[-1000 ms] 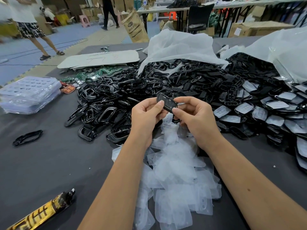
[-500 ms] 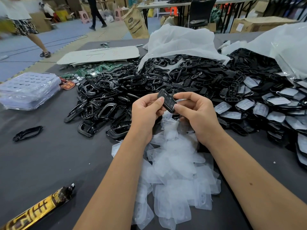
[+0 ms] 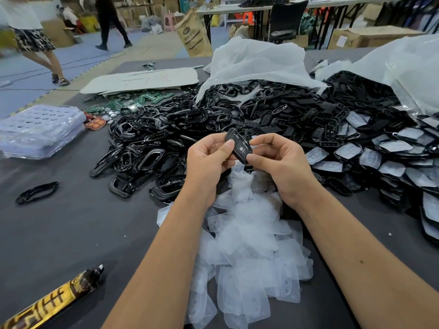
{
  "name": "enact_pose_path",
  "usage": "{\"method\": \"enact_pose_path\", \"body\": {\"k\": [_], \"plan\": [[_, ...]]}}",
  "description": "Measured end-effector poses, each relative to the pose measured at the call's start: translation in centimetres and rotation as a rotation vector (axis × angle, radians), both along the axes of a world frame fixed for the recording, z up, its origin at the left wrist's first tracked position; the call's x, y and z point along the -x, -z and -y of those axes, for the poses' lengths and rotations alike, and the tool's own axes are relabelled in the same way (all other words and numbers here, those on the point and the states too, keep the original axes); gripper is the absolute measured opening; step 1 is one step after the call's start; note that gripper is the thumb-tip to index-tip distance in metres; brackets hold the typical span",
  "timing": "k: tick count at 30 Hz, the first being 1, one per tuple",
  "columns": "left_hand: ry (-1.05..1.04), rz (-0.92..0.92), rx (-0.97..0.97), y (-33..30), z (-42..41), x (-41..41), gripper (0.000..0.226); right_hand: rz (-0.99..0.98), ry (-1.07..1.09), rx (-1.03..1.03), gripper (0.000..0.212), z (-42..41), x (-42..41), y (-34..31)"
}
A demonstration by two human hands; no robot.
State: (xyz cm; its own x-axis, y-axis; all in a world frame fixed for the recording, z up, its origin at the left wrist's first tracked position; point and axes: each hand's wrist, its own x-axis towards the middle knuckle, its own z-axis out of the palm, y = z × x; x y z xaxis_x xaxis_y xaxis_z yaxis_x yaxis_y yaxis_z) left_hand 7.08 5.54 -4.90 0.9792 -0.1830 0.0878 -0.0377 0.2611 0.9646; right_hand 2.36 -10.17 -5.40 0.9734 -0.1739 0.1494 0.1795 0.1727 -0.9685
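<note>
Over the middle of the dark grey table (image 3: pixel 71 233), two hands hold up a small black plastic key case (image 3: pixel 238 147). The left hand (image 3: pixel 209 160) pinches its left side, with the thumb on the front and the other fingers curled behind. The right hand (image 3: pixel 285 165) pinches its right side, with the thumb at the near end and the first finger on the far edge.

The case has tiny white button marks on its front, too small to read. Its long side runs slanted. The rounded end points away and to the left, and the other end points back and to the right. The front faces up.

Right under the hands lies a heap of clear soft plastic pieces (image 3: pixel 249 245). By the near left corner lies a yellow and black tube (image 3: pixel 42 307) with big black signs that cannot be read. Near the far edge, a flat white board (image 3: pixel 142 79) has red scribbles, not clear either.
</note>
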Motion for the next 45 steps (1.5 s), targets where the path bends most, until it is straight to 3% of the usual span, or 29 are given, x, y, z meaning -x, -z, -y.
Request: {"method": "enact_pose_path", "body": {"k": [13,17,27,37,45], "plan": [[0.12,-0.07,0.154,-0.19,-0.12,-0.16,0.016,0.039,-0.062,-0.048,0.035,0.17,-0.01,0.07],[0.091,-0.041,0.098,-0.14,-0.08,-0.13,0.016,-0.019,-0.091,-0.086,0.03,0.29,-0.25,0.14],[0.023,0.014,-0.011,0.41,0.35,0.09,0.012,0.047,0.014,-0.171,0.032,0.41,-0.22,0.19],[0.1,0.031,-0.022,0.11,0.17,0.21,0.013,0.017,-0.078,-0.21,0.036,0.53,-0.16,0.11],[0.213,-0.082,0.089,-0.59,0.25,0.38,0.01,0.051,-0.147,-0.293,0.048,0.47,0.16,-0.16]]}}
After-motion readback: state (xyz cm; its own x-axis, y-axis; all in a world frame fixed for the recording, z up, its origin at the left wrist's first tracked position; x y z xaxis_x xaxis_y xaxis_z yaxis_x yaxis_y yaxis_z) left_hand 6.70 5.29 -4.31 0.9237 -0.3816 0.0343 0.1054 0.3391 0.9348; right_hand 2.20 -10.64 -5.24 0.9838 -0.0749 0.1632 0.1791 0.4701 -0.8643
